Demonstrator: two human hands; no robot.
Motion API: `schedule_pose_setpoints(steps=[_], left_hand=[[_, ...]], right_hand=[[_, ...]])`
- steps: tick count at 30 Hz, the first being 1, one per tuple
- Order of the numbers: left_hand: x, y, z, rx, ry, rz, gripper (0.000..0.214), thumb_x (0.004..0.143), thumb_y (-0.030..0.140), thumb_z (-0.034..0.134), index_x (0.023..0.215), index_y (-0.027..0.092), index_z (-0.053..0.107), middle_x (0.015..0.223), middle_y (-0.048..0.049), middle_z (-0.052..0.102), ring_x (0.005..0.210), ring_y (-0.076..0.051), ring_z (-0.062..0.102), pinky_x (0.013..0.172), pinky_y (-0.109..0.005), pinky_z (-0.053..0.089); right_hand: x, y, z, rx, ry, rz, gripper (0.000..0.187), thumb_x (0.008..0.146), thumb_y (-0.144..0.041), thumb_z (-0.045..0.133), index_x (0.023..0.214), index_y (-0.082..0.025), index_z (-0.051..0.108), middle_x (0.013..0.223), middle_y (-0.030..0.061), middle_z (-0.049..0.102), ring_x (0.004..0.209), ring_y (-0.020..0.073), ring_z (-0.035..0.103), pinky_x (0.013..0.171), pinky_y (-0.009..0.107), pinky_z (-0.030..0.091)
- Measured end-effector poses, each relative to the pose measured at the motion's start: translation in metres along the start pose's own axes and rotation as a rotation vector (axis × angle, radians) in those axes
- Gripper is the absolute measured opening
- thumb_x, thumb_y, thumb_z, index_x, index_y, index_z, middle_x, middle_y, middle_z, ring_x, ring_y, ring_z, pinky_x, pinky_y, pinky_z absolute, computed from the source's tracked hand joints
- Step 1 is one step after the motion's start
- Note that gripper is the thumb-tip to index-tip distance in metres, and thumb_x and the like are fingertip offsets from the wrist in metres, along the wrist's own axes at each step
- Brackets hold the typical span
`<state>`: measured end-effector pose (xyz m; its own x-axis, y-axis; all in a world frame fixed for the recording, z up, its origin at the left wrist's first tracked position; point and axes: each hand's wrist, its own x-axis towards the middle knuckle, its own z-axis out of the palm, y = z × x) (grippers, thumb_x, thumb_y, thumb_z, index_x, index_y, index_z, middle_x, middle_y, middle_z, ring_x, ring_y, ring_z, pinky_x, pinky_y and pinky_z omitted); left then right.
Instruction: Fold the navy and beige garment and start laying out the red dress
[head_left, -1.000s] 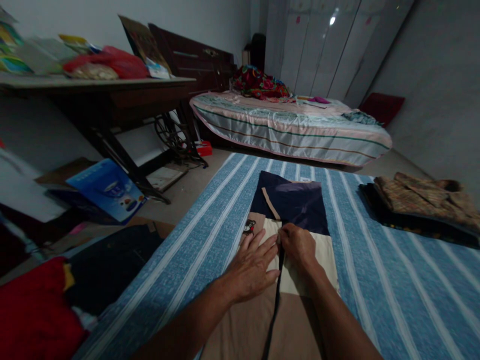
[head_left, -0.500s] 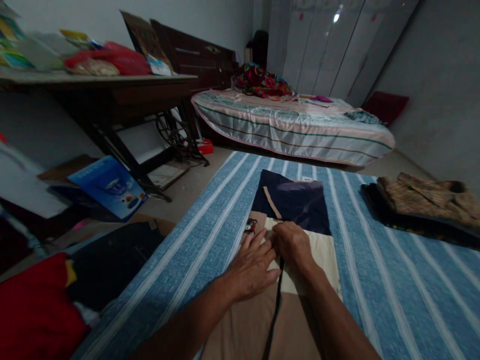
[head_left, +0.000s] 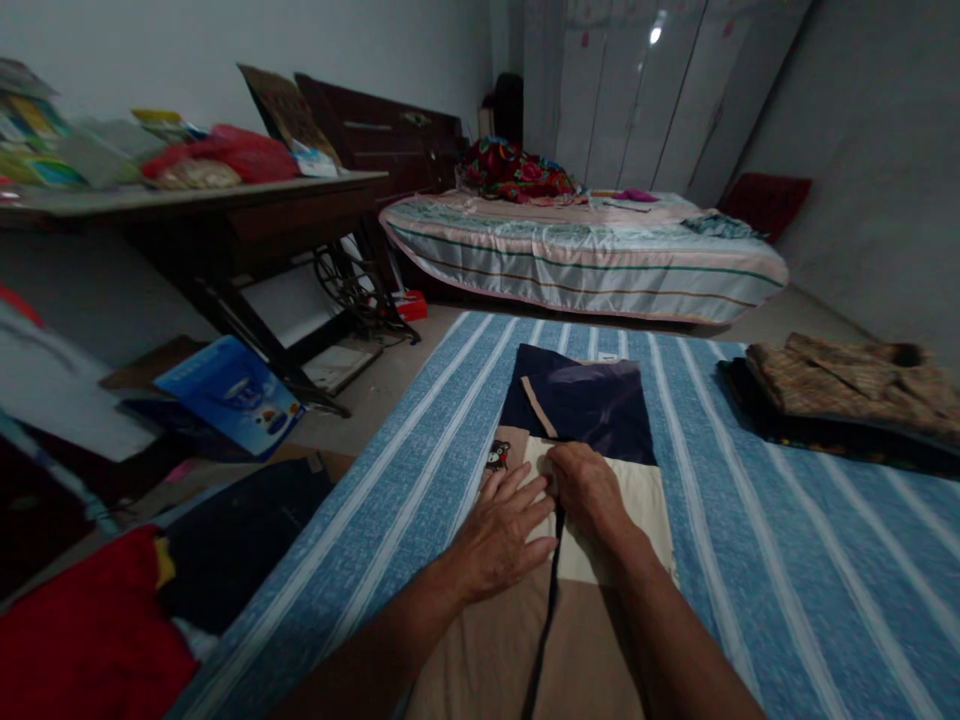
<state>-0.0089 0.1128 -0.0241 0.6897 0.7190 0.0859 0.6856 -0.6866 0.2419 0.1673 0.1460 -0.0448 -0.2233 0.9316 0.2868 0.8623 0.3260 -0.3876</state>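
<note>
A garment in navy, cream and tan panels [head_left: 592, 400] lies flat on a blue striped sheet [head_left: 420, 450], with a small bear patch [head_left: 496, 456] near its left edge. My left hand [head_left: 499, 530] rests flat on the cream panel, fingers stretched forward. My right hand [head_left: 589, 485] sits just right of it with fingers curled down at the dark centre opening of the garment [head_left: 550, 600]. What those fingers pinch is hidden under the knuckles.
Folded plaid clothes [head_left: 847, 380] lie on a dark garment at the sheet's right edge. A red cloth [head_left: 82, 640] and dark clothing lie at lower left. A blue box [head_left: 232, 390], a treadle sewing table [head_left: 217, 210] and a bed [head_left: 585, 250] stand beyond.
Both hands have crept slightly forward along the garment's centre line. The view has shifted a little; the garment lies as before.
</note>
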Motion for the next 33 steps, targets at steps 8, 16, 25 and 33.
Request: schedule_pose_setpoints(steps=[8,16,25,33], left_hand=[[0.000,0.005,0.000,0.095,0.042,0.062,0.037,0.087,0.031,0.058,0.122,0.020,0.056,0.137,-0.0109,0.051,0.135,-0.033,0.034,0.108,-0.056,0.029],[-0.010,0.008,0.007,0.140,0.083,0.126,0.033,0.090,0.020,0.050,0.122,0.015,0.053,0.133,-0.0137,0.054,0.132,-0.029,0.041,0.106,-0.049,0.037],[-0.017,0.003,0.006,0.068,0.071,0.155,0.037,0.085,0.014,0.049,0.121,0.018,0.054,0.134,-0.0128,0.052,0.134,-0.030,0.037,0.107,-0.051,0.037],[-0.023,0.004,-0.005,0.065,0.003,0.168,0.043,0.083,0.013,0.053,0.125,0.021,0.053,0.141,-0.0121,0.046,0.137,-0.032,0.032,0.106,-0.052,0.038]], right_hand=[[0.001,0.010,-0.002,0.174,-0.046,-0.031,0.021,0.082,-0.015,0.053,0.100,-0.020,0.063,0.104,0.0061,0.064,0.099,0.0189,0.055,0.084,0.027,0.038],[0.003,0.014,-0.004,0.265,-0.087,-0.042,0.027,0.076,-0.019,0.065,0.103,-0.018,0.062,0.106,0.0078,0.063,0.100,0.0215,0.055,0.087,0.032,0.041],[0.003,0.014,-0.012,0.315,-0.123,-0.032,0.038,0.071,-0.022,0.073,0.107,-0.018,0.061,0.109,0.0089,0.063,0.102,0.0233,0.055,0.087,0.035,0.042],[0.003,0.016,-0.008,0.328,-0.118,-0.045,0.040,0.069,-0.023,0.075,0.107,-0.018,0.062,0.110,0.0097,0.063,0.106,0.0240,0.055,0.089,0.035,0.042]])
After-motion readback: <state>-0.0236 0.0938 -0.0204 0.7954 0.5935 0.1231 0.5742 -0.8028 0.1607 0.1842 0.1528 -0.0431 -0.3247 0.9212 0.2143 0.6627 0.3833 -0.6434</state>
